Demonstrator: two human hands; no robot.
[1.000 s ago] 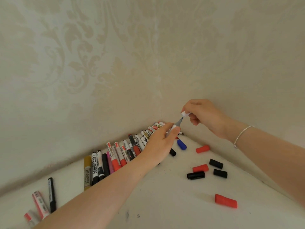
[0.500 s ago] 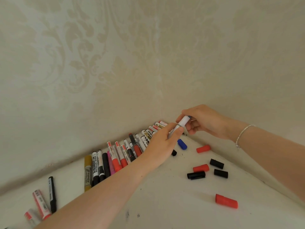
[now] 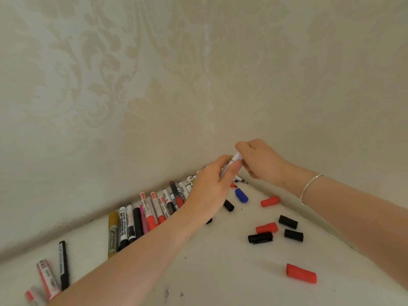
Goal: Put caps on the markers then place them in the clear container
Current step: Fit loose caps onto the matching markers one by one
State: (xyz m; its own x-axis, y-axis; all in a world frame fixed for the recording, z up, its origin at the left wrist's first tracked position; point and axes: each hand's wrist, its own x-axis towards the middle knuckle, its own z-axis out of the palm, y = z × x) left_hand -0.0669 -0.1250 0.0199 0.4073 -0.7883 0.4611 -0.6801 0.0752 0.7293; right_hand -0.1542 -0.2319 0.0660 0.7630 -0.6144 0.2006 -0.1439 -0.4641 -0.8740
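Observation:
My left hand (image 3: pixel 212 186) grips the barrel of a white marker (image 3: pixel 227 167) above the corner of the white surface. My right hand (image 3: pixel 260 161) pinches a white cap (image 3: pixel 237 156) that sits on the marker's tip. A row of markers (image 3: pixel 154 208) lies along the left wall. Loose caps lie to the right: a blue cap (image 3: pixel 241 195), red caps (image 3: pixel 269 201) (image 3: pixel 266 227) (image 3: pixel 301 273) and black caps (image 3: pixel 288 221) (image 3: pixel 293 235) (image 3: pixel 260 237). No clear container is in view.
Three more markers (image 3: pixel 64 265) lie at the lower left. Patterned walls meet in a corner (image 3: pixel 213 151) right behind the hands. The white surface (image 3: pixel 220 272) runs toward me between my forearms.
The right hand brought the white cap down onto the marker's tip, which is now covered. Both hands drew closer together.

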